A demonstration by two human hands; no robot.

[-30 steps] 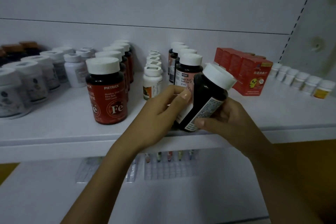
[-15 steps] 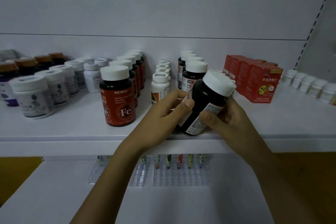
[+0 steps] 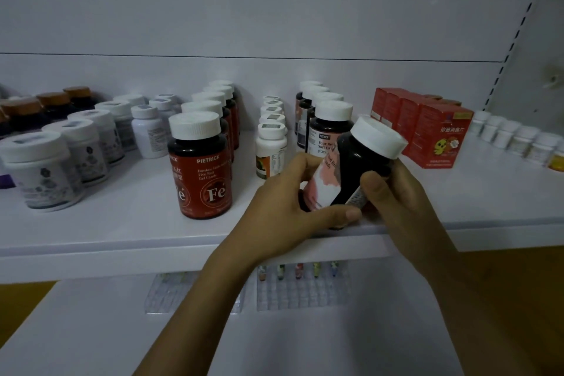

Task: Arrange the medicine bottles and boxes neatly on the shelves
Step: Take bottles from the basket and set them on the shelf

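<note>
A dark bottle with a white cap and a pink-and-white label (image 3: 354,168) leans to the right over the front edge of the white shelf (image 3: 122,223). My left hand (image 3: 283,207) grips its lower left side, thumb under the base. My right hand (image 3: 393,192) holds its right side, thumb on the label. Directly behind it stands a row of matching dark bottles (image 3: 331,119). A red-labelled "Fe" bottle (image 3: 200,168) fronts another row to the left.
Small white bottles (image 3: 271,143) stand in a row between the two dark rows. Red boxes (image 3: 427,131) sit to the right, tiny white bottles (image 3: 518,137) beyond them. White-lidded jars (image 3: 42,168) fill the left. Clear trays of vials (image 3: 299,287) lie on the lower shelf.
The bottle has been turned in my hands so its pink label now faces me. My left thumb has slid under its base. The camera view shifted slightly.
</note>
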